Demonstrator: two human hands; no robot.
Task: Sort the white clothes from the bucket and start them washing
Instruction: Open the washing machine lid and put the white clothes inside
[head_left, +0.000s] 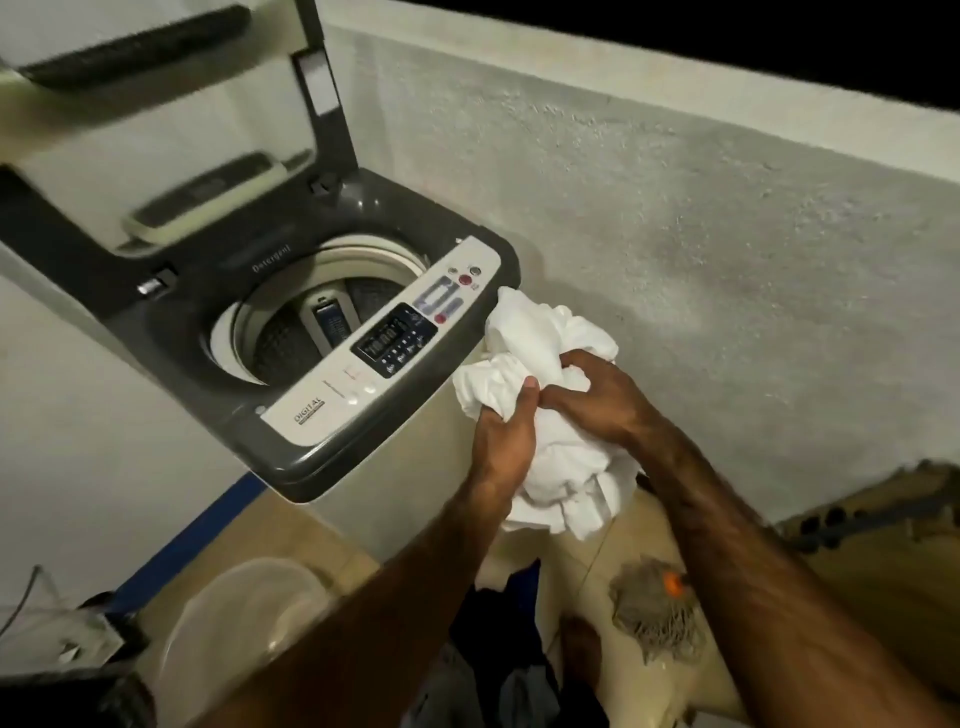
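Both hands held one crumpled bundle of white clothes (550, 338) in the air, just right of the washing machine (332, 467) and level with its top. The bundle's far fold overlapped the right end of the control panel (395, 343); whether it touched could not be told.

The fabric looked soft, limp and light. It bunched into puffed folds with no stiff part, and loose tails hung below the hands. It probably would not slip much, but it could spill out of a partial hold, so the best grip was judged to be a gathering one around the bulk, with the hanging ends scooped up from beneath so they would not snag on the machine's rim.

The left hand (506, 436) gripped the near left side of the bundle, thumb raised and pressed into the cloth, its fingers hidden under the fabric. The right hand (597, 400) lay over the top from the right, back upward, fingers curled into the folds with the tips buried. The wrists sat close together, and both forearms reached forward from the near edge.

To the left and farther off, the drum (291, 338) stood open under the raised lid (156, 130), with no white cloth visible inside. A pale bucket (244, 613) sat on the floor at near left, and dark clothes (498, 623) lay beneath the arms.
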